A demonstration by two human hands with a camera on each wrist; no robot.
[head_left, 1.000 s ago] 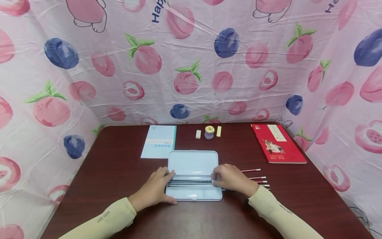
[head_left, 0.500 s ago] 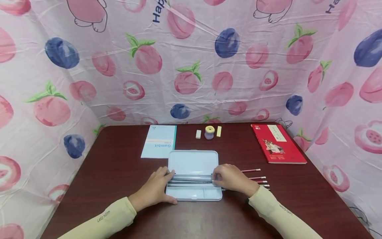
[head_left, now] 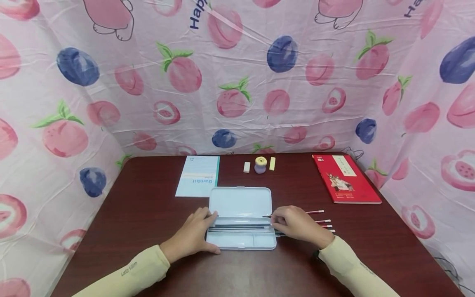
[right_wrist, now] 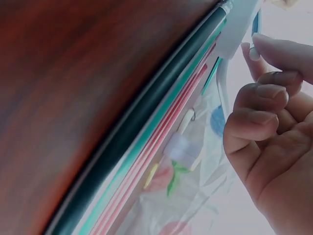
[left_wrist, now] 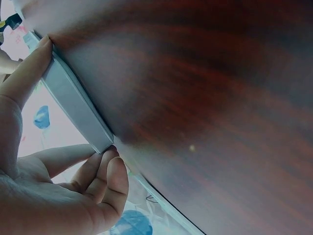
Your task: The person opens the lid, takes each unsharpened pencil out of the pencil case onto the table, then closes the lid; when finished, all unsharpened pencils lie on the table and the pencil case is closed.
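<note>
Nearest you, your left sleeve [head_left: 137,264] reads "Lets Slim"; the right sleeve's [head_left: 356,264] lettering is too blurred. Your left grip [head_left: 190,235] clasps the end of the open pencil case [head_left: 240,202] on the counter [head_left: 148,214]; best hold that end steady. Your right grip [head_left: 298,222] pinches the white-tipped end of a pencil [right_wrist: 257,22] that seems to lie in the case's middle channel; guide it low and parallel to the long walls. Loose pencils [head_left: 323,221] lie just right of the case. Farther off, the notebook [head_left: 198,175] shows "Gambit" upside down, the red book's [head_left: 346,181] print is too small, and the backdrop [head_left: 200,123] reads "Hap", cut off.
</note>
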